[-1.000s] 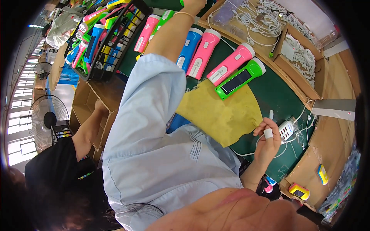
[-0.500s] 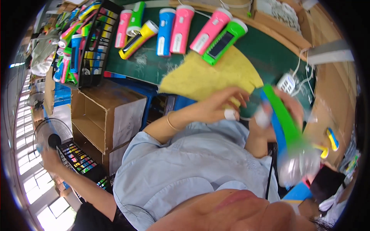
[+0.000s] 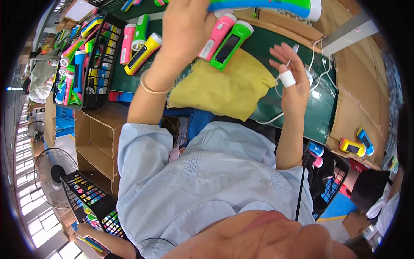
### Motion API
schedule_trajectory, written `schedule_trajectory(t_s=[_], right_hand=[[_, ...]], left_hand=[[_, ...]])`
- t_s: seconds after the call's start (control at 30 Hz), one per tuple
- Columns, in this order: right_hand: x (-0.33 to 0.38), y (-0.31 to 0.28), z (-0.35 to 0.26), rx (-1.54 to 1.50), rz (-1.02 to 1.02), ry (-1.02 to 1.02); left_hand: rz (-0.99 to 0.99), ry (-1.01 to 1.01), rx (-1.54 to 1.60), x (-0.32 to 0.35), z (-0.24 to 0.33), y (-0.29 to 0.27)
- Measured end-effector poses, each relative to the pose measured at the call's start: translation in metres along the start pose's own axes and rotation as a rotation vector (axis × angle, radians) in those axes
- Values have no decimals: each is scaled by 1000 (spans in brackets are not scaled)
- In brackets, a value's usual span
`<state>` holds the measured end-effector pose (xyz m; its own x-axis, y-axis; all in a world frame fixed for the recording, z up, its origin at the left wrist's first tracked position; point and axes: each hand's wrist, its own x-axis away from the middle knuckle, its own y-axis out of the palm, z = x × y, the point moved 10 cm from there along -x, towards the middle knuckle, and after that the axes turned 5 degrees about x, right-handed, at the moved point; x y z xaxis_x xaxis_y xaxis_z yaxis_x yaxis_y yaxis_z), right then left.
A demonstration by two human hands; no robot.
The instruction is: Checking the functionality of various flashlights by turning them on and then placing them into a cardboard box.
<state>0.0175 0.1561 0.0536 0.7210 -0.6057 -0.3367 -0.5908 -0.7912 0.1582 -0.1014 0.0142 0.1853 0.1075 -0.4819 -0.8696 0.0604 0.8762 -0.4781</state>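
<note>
Fingers of the left hand [image 3: 187,26] wrap the handle of a green and blue torch [image 3: 263,5], held level along the top edge of the frame. The right hand [image 3: 293,80] is open at centre right, fingers spread, one wearing a white finger guard [image 3: 286,78], with a thin white cable [image 3: 317,64] running past it. Half a second ago we saw that torch low at the right, standing steeply between both hands; now it is up top and the right hand has let go. Below it we count two torches, one pink [image 3: 217,36] and one green [image 3: 230,45], lying at the top of a yellow cloth [image 3: 224,88]. Three more lie at upper left beside a black crate [image 3: 92,64].
</note>
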Motion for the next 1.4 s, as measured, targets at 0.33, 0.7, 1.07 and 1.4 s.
schedule_trajectory(t_s=[0.33, 0.7, 1.07, 1.4], right_hand=[[43, 23, 40, -208, 78, 393], [93, 23, 63, 440, -326, 474], [103, -21, 72, 45, -240, 580], [100, -24, 72, 18, -177, 590]], left_hand=[[-902, -1079, 1094, 144, 62, 104], [-288, -1396, 1462, 169, 33, 150], [-73, -1512, 1893, 128, 25, 165], [-107, -1500, 1754, 126, 14, 168]])
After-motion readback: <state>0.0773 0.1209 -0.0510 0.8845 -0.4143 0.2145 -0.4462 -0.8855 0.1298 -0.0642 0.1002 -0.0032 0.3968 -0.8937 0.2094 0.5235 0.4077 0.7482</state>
